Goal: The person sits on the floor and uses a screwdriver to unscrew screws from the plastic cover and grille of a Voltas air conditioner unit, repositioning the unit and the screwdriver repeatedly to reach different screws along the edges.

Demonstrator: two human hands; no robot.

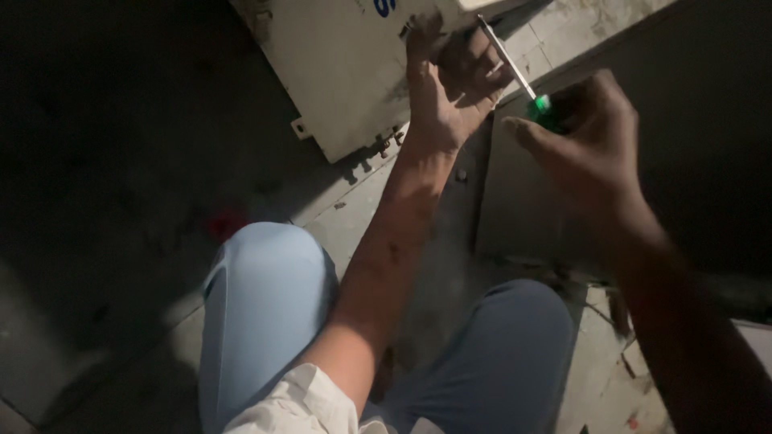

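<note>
My left hand (444, 84) rests flat with fingers spread against the edge of a dirty white metal box (338, 64) that stands on the floor ahead of me. My right hand (591, 137) grips the green handle of a screwdriver (523, 76); its metal shaft slants up and left towards the top corner of the box, next to my left fingers. The tip is at the box's upper edge, partly hidden by my left hand. Small bolts and a mounting tab show along the box's lower edge.
I am crouched; my knees in light blue trousers (265, 297) fill the lower middle. A grey metal panel (523, 193) lies right of the box. The tiled floor (595, 354) is cracked and dusty. The left side is dark, with a small red object (225, 223).
</note>
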